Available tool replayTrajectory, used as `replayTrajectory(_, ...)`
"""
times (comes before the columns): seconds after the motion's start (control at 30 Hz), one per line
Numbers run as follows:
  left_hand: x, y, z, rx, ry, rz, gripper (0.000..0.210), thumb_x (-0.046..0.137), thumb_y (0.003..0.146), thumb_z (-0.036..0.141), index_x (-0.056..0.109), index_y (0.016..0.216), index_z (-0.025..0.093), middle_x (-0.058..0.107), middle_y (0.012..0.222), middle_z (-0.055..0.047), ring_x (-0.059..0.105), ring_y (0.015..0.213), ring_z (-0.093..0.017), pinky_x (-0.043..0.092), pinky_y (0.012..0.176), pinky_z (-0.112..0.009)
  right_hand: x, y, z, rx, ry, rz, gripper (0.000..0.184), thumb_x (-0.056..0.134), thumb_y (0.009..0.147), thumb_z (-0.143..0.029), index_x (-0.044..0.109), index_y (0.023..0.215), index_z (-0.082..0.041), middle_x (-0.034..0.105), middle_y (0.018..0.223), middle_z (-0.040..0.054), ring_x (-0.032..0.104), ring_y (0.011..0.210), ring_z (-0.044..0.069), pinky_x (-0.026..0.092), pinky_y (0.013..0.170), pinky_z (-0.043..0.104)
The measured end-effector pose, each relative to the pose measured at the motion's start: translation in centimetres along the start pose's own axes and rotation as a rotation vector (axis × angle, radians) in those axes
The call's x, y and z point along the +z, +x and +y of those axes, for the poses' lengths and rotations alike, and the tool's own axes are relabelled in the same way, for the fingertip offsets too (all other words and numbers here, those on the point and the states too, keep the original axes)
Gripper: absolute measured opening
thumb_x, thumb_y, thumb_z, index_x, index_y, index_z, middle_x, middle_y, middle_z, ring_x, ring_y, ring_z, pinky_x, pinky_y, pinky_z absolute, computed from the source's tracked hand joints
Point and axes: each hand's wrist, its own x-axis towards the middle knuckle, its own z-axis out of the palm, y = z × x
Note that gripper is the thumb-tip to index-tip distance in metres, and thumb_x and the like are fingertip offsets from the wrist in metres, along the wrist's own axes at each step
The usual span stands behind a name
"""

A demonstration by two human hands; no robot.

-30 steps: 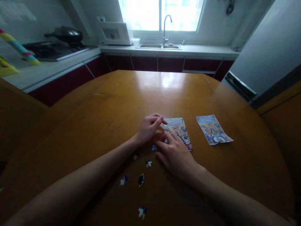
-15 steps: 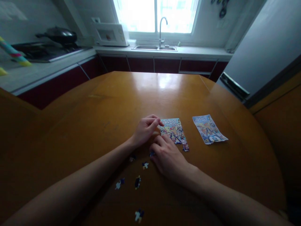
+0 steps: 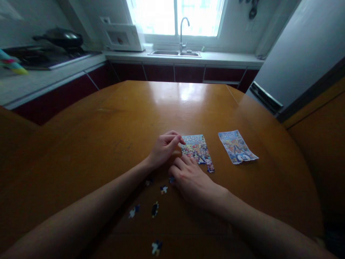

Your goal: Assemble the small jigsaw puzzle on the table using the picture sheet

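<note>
A partly assembled jigsaw puzzle [image 3: 198, 149] with a crowded cartoon picture lies flat on the wooden table, its lower edge uneven. My left hand [image 3: 165, 145] rests at its upper left side, fingers curled and the tips against the puzzle's edge. At the lower left corner, my right hand [image 3: 190, 178] bends its fingers down, closed on a puzzle piece; its fingertips are partly hidden. A bluish puzzle piece [image 3: 171, 179] shows beside the right thumb. Closer to me lie several loose pieces, among them a white-and-blue piece [image 3: 164, 189] and a dark piece [image 3: 155, 209].
A creased reference picture sheet [image 3: 237, 146] lies right of the puzzle on the table [image 3: 129, 108]. Beyond the table are a counter with a sink [image 3: 165, 53], a microwave [image 3: 124, 37] and a pan [image 3: 63, 37] on the stove. A fridge [image 3: 299, 54] stands at the right.
The whole view has shifted slightly left as the camera moved. My right hand has shifted only slightly at the puzzle's lower left corner; my left hand keeps its place.
</note>
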Motion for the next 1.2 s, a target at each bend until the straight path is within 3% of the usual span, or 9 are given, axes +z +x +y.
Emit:
replayTrajectory(0.4,0.1,0.0,-0.1,0.0,-0.024,-0.011,0.036,0.051,0.096,0.033,0.074,0.076,0.015,0.066,0.085,-0.007,0.062,0.082,-0.016,0.047,0.081,-0.031,-0.9,-0.4,0.4,-0.102,-0.002,-0.057,0.007,0.051,0.093,-0.015,0.056,0.097,-0.016,0.057,0.103,0.0097,0.047,0.098,0.025,0.041,0.093,0.044)
replayTrajectory(0.47,0.1,0.0,0.0,-0.001,-0.02,-0.009,0.036,0.051,0.096,0.033,0.074,0.076,0.015,0.065,0.085,-0.007,0.062,0.082,-0.016,0.047,0.081,-0.031,-0.9,-0.4,0.5,-0.091,-0.017,-0.04,0.006,0.054,0.093,-0.019,0.056,0.097,-0.016,0.057,0.103,0.0096,0.047,0.1,0.026,0.041,0.094,0.045)
replayTrajectory(0.67,0.1,-0.1,-0.1,0.001,-0.01,-0.004,0.036,0.051,0.096,0.034,0.074,0.075,0.016,0.065,0.084,-0.006,0.062,0.082,-0.016,0.048,0.08,-0.031,-0.9,-0.4,0.1,0.037,-0.024,0.006,0.026,0.066,0.087,-0.039,0.058,0.096,-0.015,0.059,0.103,0.0109,0.048,0.102,0.03,0.042,0.092,0.047)
replayTrajectory(0.9,0.1,-0.1,-0.2,0.01,-0.008,-0.006,0.036,0.051,0.096,0.034,0.074,0.075,0.016,0.066,0.084,-0.006,0.062,0.081,-0.016,0.048,0.08,-0.031,-0.7,-0.7,-0.4,0.03,-0.004,-0.023,0.015,0.06,0.088,-0.026,0.058,0.097,-0.015,0.058,0.104,0.0121,0.048,0.101,0.029,0.042,0.09,0.047)
replayTrajectory(1.07,0.0,-0.1,-0.4,0.019,0.0,-0.017,0.036,0.05,0.097,0.034,0.074,0.076,0.016,0.066,0.084,-0.006,0.063,0.082,-0.016,0.048,0.08,-0.031,-0.8,-0.7,-0.2,-0.053,-0.006,-0.046,0.007,0.056,0.088,-0.018,0.057,0.094,-0.015,0.058,0.102,0.0112,0.048,0.097,0.027,0.043,0.089,0.046)
replayTrajectory(1.2,0.0,-0.1,-0.4,0.015,-0.003,-0.018,0.036,0.05,0.097,0.034,0.074,0.077,0.016,0.066,0.085,-0.006,0.063,0.082,-0.016,0.048,0.08,-0.031,-1.0,-0.7,-0.1,-0.019,-0.03,-0.023,0.01,0.056,0.088,-0.017,0.058,0.097,-0.015,0.058,0.102,0.0122,0.048,0.1,0.028,0.043,0.089,0.047)
